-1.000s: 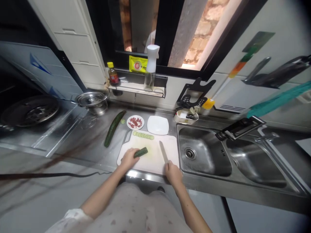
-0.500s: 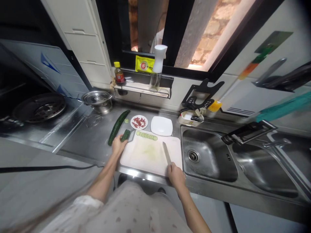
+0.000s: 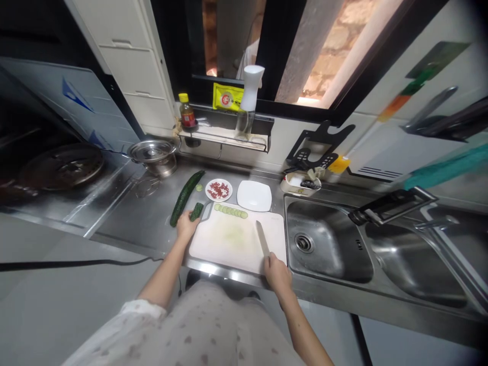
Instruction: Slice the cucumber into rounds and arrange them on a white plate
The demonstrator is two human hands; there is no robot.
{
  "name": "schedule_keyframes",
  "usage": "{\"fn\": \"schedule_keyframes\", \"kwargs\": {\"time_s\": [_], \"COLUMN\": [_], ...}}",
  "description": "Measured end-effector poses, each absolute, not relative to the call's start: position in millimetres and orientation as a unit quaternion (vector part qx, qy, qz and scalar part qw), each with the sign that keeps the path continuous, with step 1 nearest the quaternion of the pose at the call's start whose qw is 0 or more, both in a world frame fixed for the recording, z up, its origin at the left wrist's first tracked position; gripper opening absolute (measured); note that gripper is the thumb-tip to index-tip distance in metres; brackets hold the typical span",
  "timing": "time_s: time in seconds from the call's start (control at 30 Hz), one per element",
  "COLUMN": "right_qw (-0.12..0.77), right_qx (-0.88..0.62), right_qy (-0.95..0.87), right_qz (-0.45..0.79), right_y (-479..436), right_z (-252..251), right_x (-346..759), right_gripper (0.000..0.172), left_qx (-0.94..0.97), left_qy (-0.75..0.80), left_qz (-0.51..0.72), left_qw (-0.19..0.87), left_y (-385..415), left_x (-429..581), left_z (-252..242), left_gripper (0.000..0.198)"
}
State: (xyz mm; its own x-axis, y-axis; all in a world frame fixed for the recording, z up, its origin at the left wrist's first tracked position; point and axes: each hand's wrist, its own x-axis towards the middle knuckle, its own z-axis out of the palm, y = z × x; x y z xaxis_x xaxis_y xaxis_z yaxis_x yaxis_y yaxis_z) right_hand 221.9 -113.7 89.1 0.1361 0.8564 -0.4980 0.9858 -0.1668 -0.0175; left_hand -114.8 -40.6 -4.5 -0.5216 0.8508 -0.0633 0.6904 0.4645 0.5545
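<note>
My left hand (image 3: 186, 224) is closed round a short piece of cucumber (image 3: 196, 211) at the left edge of the white cutting board (image 3: 217, 249). In my right hand (image 3: 277, 272) is a knife (image 3: 262, 238), its blade pointing away from me over the board's right part. Overlapping cucumber slices (image 3: 231, 211) lie in a row along the board's far edge. A long whole cucumber (image 3: 186, 198) rests on the steel counter, left of the board, with a small cut end (image 3: 199, 187) beside it.
Behind the board stand a small plate (image 3: 208, 195) of chopped red and white bits and a white square plate (image 3: 253, 195). A steel pot (image 3: 152, 155) is at the back left. To the right is the sink (image 3: 324, 249); a rack (image 3: 229, 140) holds bottles above.
The camera view has shifted slightly. Both hands keep their grips, and the cucumber piece and knife stay in almost the same places.
</note>
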Motion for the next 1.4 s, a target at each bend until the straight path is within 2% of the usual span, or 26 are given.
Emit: {"fn": "schedule_keyframes", "kwargs": {"time_s": [0.23, 0.47, 0.73, 1.1, 1.3, 1.4], "right_qw": [0.152, 0.132, 0.129, 0.126, 0.12, 0.125], "right_qx": [0.741, 0.747, 0.747, 0.753, 0.753, 0.754], "right_qy": [0.621, 0.617, 0.619, 0.615, 0.616, 0.614], "right_qz": [-0.206, -0.208, -0.206, -0.196, -0.199, -0.199], "right_y": [-114.9, -116.8, -117.1, -118.5, -118.4, -118.0], "right_z": [87.2, 79.8, 73.8, 68.4, 67.8, 69.2], "right_x": [221.2, 223.2, 225.5, 224.6, 225.8, 225.3], "right_gripper": [0.034, 0.035, 0.033, 0.036, 0.034, 0.033], "left_qx": [0.477, 0.547, 0.686, 0.731, 0.728, 0.684], "left_qy": [0.835, 0.803, 0.671, 0.657, 0.655, 0.677], "left_qz": [0.227, 0.232, 0.21, 0.081, 0.12, 0.165], "left_qw": [0.151, 0.048, 0.187, 0.164, 0.165, 0.215], "left_y": [-46.0, -54.5, -13.7, 22.8, 25.8, 25.9], "left_x": [-115.6, -77.8, 12.3, 46.6, 48.5, 45.9], "left_z": [-4.3, 12.8, 14.5, 18.8, 18.2, 17.9], "left_gripper": [0.052, 0.042, 0.032, 0.03, 0.023, 0.018]}}
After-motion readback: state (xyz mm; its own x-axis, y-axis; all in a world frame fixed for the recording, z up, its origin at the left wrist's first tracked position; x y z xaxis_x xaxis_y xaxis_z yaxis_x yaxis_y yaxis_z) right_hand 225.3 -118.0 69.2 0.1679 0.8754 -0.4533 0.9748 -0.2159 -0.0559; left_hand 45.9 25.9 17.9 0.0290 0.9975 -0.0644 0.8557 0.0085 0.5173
